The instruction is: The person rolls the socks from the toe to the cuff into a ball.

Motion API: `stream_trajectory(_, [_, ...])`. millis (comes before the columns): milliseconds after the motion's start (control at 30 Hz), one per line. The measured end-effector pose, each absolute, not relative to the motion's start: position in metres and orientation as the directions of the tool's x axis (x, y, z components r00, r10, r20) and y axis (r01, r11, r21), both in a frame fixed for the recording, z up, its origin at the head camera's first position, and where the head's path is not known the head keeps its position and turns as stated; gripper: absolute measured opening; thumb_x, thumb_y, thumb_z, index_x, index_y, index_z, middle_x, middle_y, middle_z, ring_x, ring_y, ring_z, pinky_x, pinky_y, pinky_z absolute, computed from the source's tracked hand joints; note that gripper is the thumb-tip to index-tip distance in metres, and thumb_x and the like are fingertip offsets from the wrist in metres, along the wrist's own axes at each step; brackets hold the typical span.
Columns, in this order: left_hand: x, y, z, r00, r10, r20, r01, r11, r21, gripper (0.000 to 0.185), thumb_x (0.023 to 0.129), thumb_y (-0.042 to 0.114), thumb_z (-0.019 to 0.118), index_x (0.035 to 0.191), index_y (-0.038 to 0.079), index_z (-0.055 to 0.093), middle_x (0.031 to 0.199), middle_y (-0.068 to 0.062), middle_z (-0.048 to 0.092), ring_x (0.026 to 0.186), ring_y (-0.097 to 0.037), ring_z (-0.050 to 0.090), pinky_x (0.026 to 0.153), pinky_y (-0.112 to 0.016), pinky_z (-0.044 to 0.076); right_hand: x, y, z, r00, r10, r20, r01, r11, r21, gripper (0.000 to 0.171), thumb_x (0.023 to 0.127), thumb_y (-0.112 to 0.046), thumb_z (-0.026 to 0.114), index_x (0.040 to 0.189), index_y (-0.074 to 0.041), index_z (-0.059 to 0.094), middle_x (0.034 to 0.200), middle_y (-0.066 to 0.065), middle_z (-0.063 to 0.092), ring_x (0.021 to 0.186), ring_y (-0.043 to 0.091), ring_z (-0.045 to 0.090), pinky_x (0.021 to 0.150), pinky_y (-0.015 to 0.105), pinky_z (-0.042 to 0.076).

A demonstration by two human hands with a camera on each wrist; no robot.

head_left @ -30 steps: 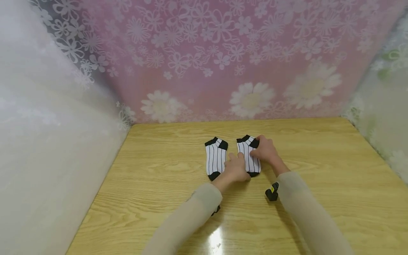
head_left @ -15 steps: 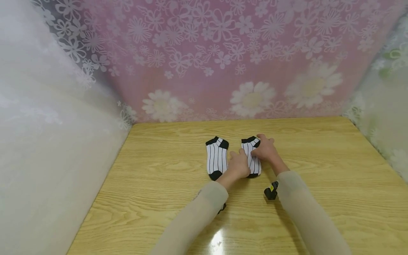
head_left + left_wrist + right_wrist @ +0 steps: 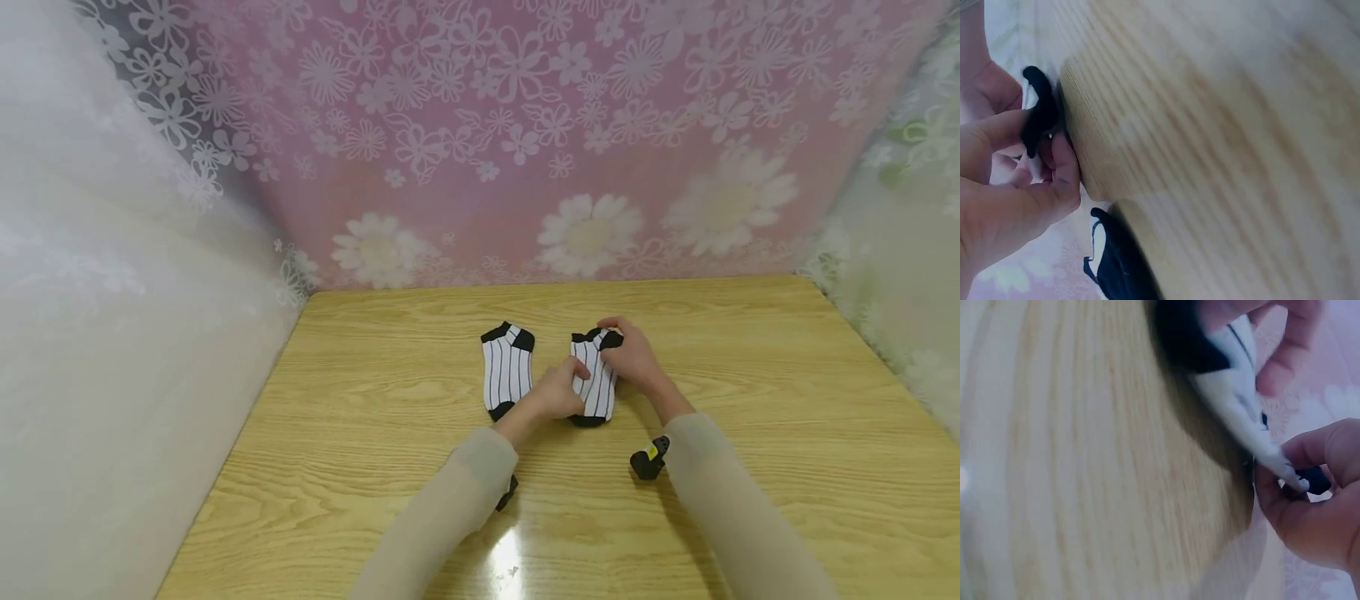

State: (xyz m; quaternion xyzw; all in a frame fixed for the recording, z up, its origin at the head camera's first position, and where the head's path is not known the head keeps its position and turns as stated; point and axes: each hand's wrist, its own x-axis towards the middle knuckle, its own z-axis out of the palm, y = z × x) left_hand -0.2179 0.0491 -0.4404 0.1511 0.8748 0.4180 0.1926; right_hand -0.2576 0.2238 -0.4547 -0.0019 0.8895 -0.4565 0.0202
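Slippage or bunching could follow if the left hand and right hand, both closed in a pinch on the striped sock, partly off the table beside the other sock, tug unevenly.

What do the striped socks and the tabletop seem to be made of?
Striped socks: soft, matte fabric, probably knit; the held sock curls at its black end. Tabletop: wood or wood-look laminate with a glossy finish; grain runs across it and a bright reflection shows, but the look doesn't settle which.
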Motion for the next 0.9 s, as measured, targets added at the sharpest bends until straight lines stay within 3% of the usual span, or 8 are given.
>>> stream_trajectory(133, [-0.217, 0.047, -0.439, -0.892, 0.407, -0.195, 0.039, 0.5, 0.865, 0.039, 0.078, -0.003, 0.076, 0.113, 0.007, 0.062, 0.119, -0.011, 0.06, 0.093, -0.015, 0.05, 0.075, -0.023, 0.044, -0.253, 0.232, -0.455, -0.997, -0.047, -0.064, 0.029, 0.534, -0.845, 0.049, 0.084, 0.005, 0.052, 0.133, 0.004, 0.057, 0.141, 0.029, 0.047, 0.102, 0.031, 0.048, 0.071, 0.025, 0.04])
stream_trajectory(300, [-0.217, 0.044, -0.436, -0.882, 0.439, -0.17, 0.041, 0.431, 0.901, 0.036, 0.082, -0.001, 0.075, 0.116, 0.006, 0.067, 0.13, -0.008, 0.059, 0.114, -0.016, 0.052, 0.084, -0.025, 0.047, -0.249, 0.236, -0.45, -0.988, -0.058, -0.142, 0.102, 0.449, -0.888, 0.048, 0.091, 0.002, 0.052, 0.139, 0.002, 0.053, 0.149, 0.026, 0.041, 0.101, 0.029, 0.046, 0.067, 0.023, 0.043])
stream_trajectory(433, [-0.216, 0.04, -0.433, -0.875, 0.462, -0.148, 0.07, 0.423, 0.903, 0.043, 0.082, 0.001, 0.076, 0.123, 0.007, 0.066, 0.136, -0.004, 0.058, 0.131, -0.016, 0.046, 0.101, -0.028, 0.043, -0.246, 0.233, -0.442, -0.986, -0.08, -0.146, 0.106, 0.378, -0.92, 0.053, 0.094, 0.0, 0.054, 0.146, -0.002, 0.047, 0.154, 0.025, 0.035, 0.114, 0.03, 0.046, 0.07, 0.02, 0.046])
stream_trajectory(633, [-0.212, 0.029, -0.432, -0.882, 0.463, -0.088, 0.13, 0.419, 0.899, 0.053, 0.082, 0.002, 0.076, 0.132, 0.007, 0.06, 0.137, -0.005, 0.058, 0.133, -0.017, 0.046, 0.109, -0.032, 0.039, -0.245, 0.223, -0.432, -0.988, -0.114, -0.105, 0.063, 0.327, -0.943, 0.061, 0.092, 0.0, 0.059, 0.15, -0.005, 0.042, 0.156, 0.025, 0.03, 0.127, 0.035, 0.044, 0.073, 0.017, 0.049])
stream_trajectory(900, [-0.2, 0.006, -0.422, -0.903, 0.427, -0.052, 0.177, 0.478, 0.86, 0.056, 0.082, 0.003, 0.077, 0.135, 0.005, 0.058, 0.138, -0.008, 0.057, 0.134, -0.022, 0.046, 0.111, -0.037, 0.037, -0.248, 0.205, -0.433, -0.986, -0.162, -0.037, -0.029, 0.385, -0.923, 0.06, 0.09, -0.002, 0.063, 0.148, -0.006, 0.046, 0.157, 0.021, 0.031, 0.133, 0.035, 0.043, 0.082, 0.021, 0.047])
